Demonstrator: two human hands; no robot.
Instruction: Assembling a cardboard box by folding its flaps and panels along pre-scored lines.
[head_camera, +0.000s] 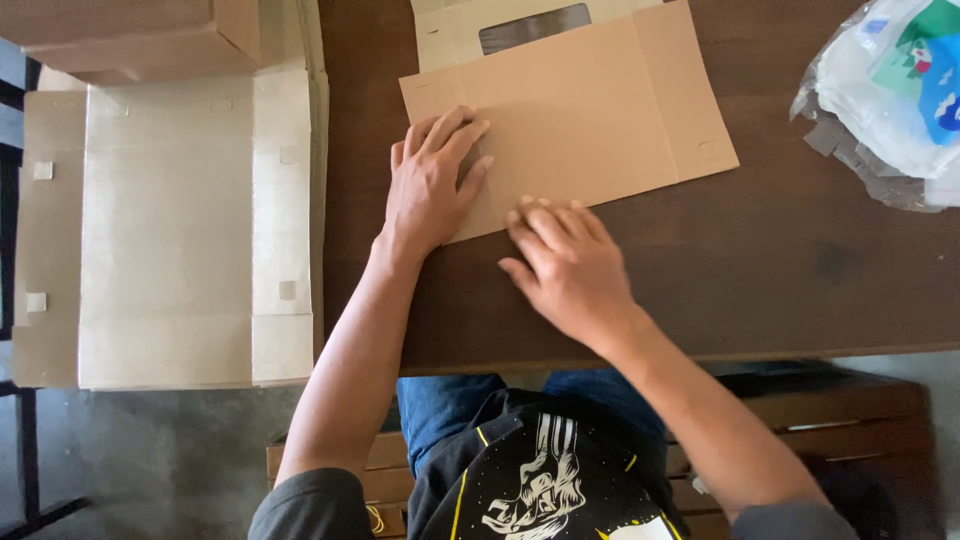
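- Here, the left hand (432, 180) lies flat, fingers spread, on the flattened brown cardboard box (590, 110) in the upper middle of the frame, apparently pinning it steady.
- The right hand (568, 268) presses its fingertips, held together, on the box's lower edge, seemingly working a crease.
- The dark wooden table (800, 270) carries both; a stack of pale flat cartons (165, 230) fills the left, plastic-wrapped packs (890, 90) the upper right.
- Grey concrete floor (150, 450) lies lower left.

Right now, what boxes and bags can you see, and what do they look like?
Flat brown box blank: table centre, under both hands, folded panels.
Windowed pale box piece: behind it, dark window.
Stack of flat beige box blanks: left of table.
Clear plastic bag: right corner, white with blue-green print.
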